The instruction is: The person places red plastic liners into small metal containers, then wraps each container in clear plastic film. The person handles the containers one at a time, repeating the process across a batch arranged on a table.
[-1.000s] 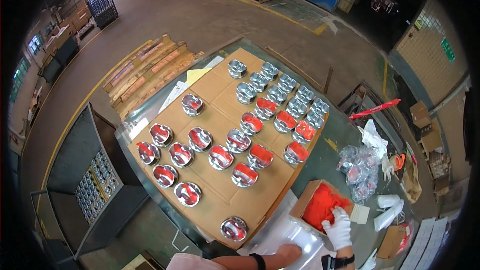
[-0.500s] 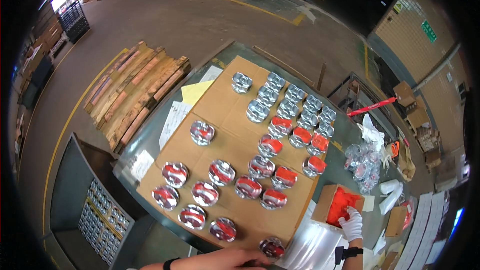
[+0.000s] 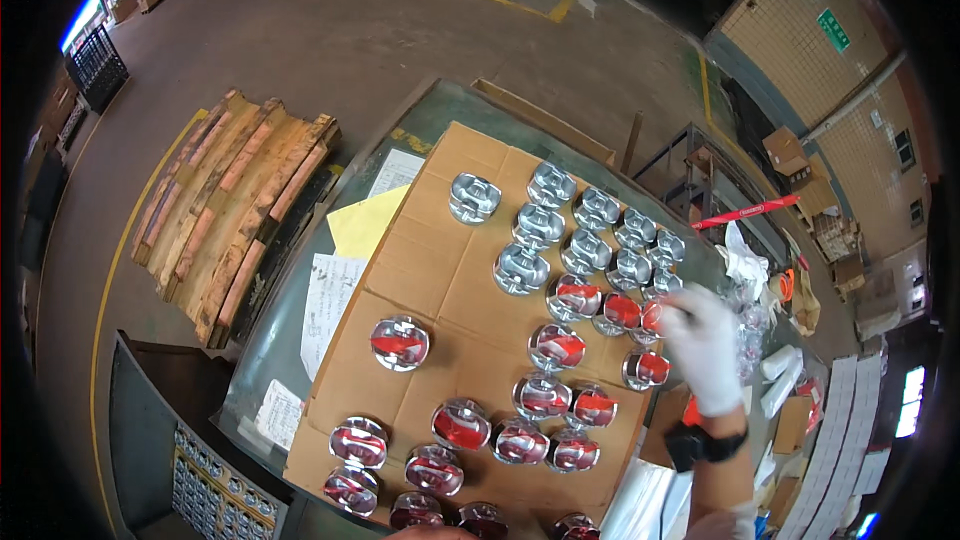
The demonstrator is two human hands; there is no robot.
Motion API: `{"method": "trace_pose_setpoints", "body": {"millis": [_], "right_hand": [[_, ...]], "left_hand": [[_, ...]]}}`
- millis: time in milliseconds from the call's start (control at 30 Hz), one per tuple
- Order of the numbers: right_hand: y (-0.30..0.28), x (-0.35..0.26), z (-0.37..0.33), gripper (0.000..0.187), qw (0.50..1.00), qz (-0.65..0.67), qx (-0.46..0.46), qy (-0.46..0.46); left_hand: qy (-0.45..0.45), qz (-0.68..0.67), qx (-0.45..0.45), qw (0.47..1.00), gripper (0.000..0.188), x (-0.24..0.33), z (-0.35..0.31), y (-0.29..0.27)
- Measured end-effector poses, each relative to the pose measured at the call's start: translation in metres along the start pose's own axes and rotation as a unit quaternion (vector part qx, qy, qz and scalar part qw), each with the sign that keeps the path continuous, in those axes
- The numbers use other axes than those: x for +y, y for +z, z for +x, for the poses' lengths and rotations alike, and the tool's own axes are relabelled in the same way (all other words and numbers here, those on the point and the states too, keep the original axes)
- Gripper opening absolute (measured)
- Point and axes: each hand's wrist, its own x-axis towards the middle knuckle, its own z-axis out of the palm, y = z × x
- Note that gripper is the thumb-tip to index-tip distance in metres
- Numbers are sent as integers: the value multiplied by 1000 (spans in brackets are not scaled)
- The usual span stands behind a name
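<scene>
Shiny metal pistons (image 3: 461, 424) stand on a flat brown cardboard sheet (image 3: 450, 285); many carry red pieces on top, while the far rows look bare. My right hand (image 3: 705, 345), in a white glove, reaches over the sheet's right side. Its fingers are drawn together beside a red-topped piston (image 3: 622, 312) near the right edge; whatever they pinch is hidden. Beneath that forearm, the small carton (image 3: 660, 430) of red pieces is mostly covered. Only a bare sliver of my left hand (image 3: 435, 533) shows at the lower edge, near the closest pistons, with fingers out of sight.
Papers and a yellow sheet (image 3: 368, 223) lie along the table's left side. Clear plastic bags and white wrapping (image 3: 782, 362) crowd the right. A wooden pallet (image 3: 235, 210) sits on the floor to the left, with a metal bin (image 3: 150, 420) of parts nearer.
My right hand has left the carton of red pieces and moved up and left over the pistons. My left hand has dropped almost out of view. The whole view has shifted slightly.
</scene>
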Motion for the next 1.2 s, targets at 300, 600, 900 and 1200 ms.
{"method": "trace_pose_setpoints", "body": {"millis": [300, 600, 900, 1200], "right_hand": [[200, -77, 149, 27, 954, -256, -143, -69], [134, -94, 77, 7, 948, -152, 32, -277], [-36, -54, -40, 10, 940, -245, 51, -231], [-71, 50, -161, 23, 961, -179, -210, 25]], "left_hand": [[-21, -48, 61, 997, 28, -2, -7, -6], [2, -64, 106, 992, 29, -4, -17, 10], [-49, -21, 97, 994, 28, 23, -17, 69], [-112, 11, 122, 986, 29, -13, -42, 125]]}}
